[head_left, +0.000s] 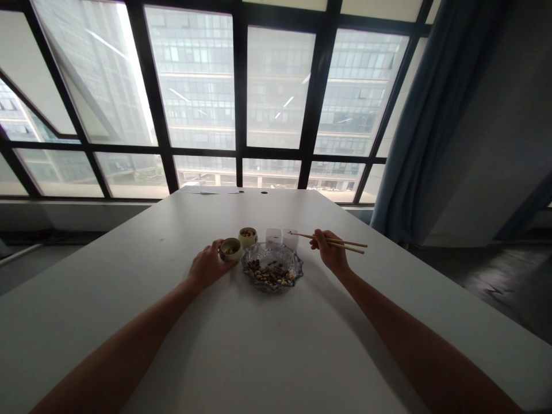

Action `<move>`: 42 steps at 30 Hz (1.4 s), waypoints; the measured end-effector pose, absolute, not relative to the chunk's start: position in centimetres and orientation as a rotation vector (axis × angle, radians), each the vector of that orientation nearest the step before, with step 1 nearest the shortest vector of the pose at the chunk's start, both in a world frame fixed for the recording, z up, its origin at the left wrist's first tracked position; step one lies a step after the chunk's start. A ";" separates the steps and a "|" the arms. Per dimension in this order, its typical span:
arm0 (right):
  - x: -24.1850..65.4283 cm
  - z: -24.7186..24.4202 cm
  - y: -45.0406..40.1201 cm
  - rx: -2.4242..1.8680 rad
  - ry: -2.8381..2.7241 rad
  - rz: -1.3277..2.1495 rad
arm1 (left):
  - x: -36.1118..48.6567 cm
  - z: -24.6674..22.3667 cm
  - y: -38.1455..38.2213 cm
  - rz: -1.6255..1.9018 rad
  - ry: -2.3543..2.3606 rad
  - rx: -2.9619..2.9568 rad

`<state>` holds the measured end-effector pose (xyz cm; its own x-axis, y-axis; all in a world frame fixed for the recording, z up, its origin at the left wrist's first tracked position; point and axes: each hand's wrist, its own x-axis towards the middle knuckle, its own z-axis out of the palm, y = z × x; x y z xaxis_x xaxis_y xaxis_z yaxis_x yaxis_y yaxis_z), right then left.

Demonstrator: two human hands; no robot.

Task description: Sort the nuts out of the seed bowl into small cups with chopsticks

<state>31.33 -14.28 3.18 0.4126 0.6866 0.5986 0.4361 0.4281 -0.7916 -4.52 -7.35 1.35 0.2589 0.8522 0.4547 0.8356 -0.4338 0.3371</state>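
A long white surface [267,339] runs from the bottom of the frame up to big windows [196,86] with black bars [240,86]. A blue curtain [416,132] hangs at upper right. Just below the middle sits a glass bowl [267,253]. The left hand [210,266] curls around a little cup [230,258]; the right hand [331,251] pinches chopsticks [357,245].

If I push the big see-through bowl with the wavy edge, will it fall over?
The bowl would probably slide rather than tip, since it looks wide and low. It seems to be glass, so it may be heavy and could chip if knocked. The loose pieces inside would likely shift about.
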 end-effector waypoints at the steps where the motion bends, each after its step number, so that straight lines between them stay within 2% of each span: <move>1: 31.4 3.3 -14.3 -1.208 -1.218 0.227 | -4.5 1.4 -7.3 0.911 1.669 2.468; 21: 31.6 4.5 -15.3 -1.348 -1.392 0.222 | -4.4 1.4 -7.4 0.811 1.722 2.463; 27: 30.5 5.1 -16.1 -1.266 -1.347 0.150 | -4.4 1.3 -7.4 0.802 1.716 2.464; 33: 27.5 6.2 -17.8 -1.119 -1.417 0.402 | -4.4 2.8 -8.3 1.076 1.395 2.714; 42: 25.8 6.6 -19.3 -1.085 -1.605 0.722 | -1.2 3.8 -13.3 0.947 1.167 2.741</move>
